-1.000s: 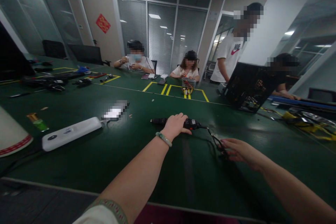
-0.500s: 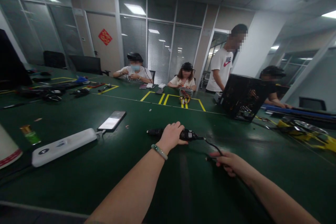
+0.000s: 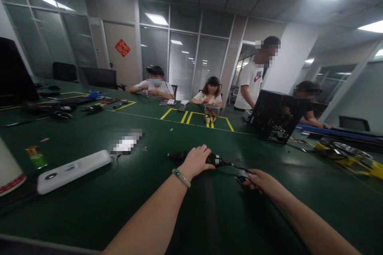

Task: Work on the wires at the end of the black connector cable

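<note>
A black electric screwdriver (image 3: pixel 177 155) lies across the green table, its bit end pointing left. My left hand (image 3: pixel 196 161) comes over it from above, fingers wrapped around the middle of its body, which is partly hidden. From the tool's right end runs a thin black cord (image 3: pixel 238 167). To the right, my right hand (image 3: pixel 259 180) is closed on this cord between thumb and fingers. Below those fingers a small dark end or loop of the cord sticks out, too blurred to make out.
To the left are a white power strip (image 3: pixel 74 171), a blurred phone (image 3: pixel 127 143), a small green bottle (image 3: pixel 37 157) and a white cup (image 3: pixel 8 167). At the right stand a black computer case (image 3: pixel 273 117) and yellow tool parts (image 3: pixel 344 153). Several people work beyond the table.
My right hand's fingers have closed more around the cord and shifted slightly toward the screwdriver. My left hand keeps its hold. The whole view has tilted slightly upward.
</note>
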### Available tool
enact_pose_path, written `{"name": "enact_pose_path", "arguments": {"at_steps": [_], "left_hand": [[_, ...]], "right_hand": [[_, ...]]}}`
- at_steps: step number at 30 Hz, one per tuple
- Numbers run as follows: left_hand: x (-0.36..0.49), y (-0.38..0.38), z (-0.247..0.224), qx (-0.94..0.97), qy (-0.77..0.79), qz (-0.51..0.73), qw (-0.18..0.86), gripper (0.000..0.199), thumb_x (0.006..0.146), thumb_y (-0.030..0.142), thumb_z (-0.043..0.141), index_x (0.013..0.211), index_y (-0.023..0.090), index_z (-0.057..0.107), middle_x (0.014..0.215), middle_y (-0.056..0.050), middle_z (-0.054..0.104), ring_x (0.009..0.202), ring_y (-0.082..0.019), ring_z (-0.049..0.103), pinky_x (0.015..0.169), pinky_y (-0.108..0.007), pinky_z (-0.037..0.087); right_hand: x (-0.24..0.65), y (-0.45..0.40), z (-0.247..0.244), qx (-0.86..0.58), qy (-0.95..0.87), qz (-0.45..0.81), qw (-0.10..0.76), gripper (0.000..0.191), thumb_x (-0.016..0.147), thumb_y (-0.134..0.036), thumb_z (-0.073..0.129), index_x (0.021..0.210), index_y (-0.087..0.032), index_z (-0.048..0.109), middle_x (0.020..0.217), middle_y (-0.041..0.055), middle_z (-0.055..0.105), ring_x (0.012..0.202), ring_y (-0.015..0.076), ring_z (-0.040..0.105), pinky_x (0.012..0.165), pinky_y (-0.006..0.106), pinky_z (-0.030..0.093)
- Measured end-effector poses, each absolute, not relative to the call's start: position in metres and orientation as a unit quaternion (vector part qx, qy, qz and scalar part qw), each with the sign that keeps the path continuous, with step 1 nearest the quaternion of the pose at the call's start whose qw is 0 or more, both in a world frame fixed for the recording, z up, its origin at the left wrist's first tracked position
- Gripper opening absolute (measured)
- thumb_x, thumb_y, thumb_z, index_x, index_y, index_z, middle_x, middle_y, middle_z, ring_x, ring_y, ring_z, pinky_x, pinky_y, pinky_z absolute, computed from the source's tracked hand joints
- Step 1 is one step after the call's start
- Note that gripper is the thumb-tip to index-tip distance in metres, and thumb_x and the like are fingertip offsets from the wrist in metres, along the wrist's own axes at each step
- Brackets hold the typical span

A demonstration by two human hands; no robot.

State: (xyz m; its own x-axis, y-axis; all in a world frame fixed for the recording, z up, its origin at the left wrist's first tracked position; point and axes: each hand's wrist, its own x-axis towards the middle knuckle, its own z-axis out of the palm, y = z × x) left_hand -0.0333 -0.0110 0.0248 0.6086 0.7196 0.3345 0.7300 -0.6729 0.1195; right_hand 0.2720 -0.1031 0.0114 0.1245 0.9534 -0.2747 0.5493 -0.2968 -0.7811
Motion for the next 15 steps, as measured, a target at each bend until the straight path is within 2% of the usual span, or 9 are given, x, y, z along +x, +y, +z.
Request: {"name": "enact_pose_path", "arguments": {"at_steps": [5, 11, 15], "left_hand": [[-0.029, -0.018, 0.025, -0.901, -0.397, -0.178, -0.011, 0.05, 0.082, 0.049, 0.065, 0.122, 0.025, 0.047, 0.124, -0.006, 0.05, 0.114, -0.026, 0.048, 0.094, -0.039, 0.039], [-0.025, -0.013, 0.021, -0.896, -0.397, -0.195, -0.042, 0.049, 0.08, 0.044, 0.07, 0.119, 0.025, 0.046, 0.124, -0.004, 0.053, 0.111, -0.023, 0.052, 0.091, -0.036, 0.042], [-0.025, -0.014, 0.023, -0.897, -0.401, -0.18, -0.036, 0.051, 0.079, 0.048, 0.07, 0.117, 0.022, 0.047, 0.121, -0.006, 0.055, 0.111, -0.024, 0.053, 0.091, -0.035, 0.042]], "right_hand": [[0.275, -0.107, 0.022, -0.708, -0.544, 0.39, 0.226, 0.054, 0.08, -0.047, 0.067, 0.124, -0.016, 0.055, 0.089, 0.0075, 0.07, 0.074, 0.0192, 0.064, 0.057, 0.025, 0.046], [0.278, -0.11, 0.022, -0.71, -0.599, 0.338, 0.153, 0.05, 0.075, -0.038, 0.071, 0.118, -0.017, 0.056, 0.084, 0.0047, 0.071, 0.073, 0.0208, 0.067, 0.059, 0.025, 0.048], [0.268, -0.115, 0.023, -0.708, -0.557, 0.392, 0.187, 0.044, 0.075, -0.034, 0.067, 0.114, -0.018, 0.053, 0.085, 0.0047, 0.071, 0.077, 0.0203, 0.067, 0.061, 0.025, 0.048]]}}
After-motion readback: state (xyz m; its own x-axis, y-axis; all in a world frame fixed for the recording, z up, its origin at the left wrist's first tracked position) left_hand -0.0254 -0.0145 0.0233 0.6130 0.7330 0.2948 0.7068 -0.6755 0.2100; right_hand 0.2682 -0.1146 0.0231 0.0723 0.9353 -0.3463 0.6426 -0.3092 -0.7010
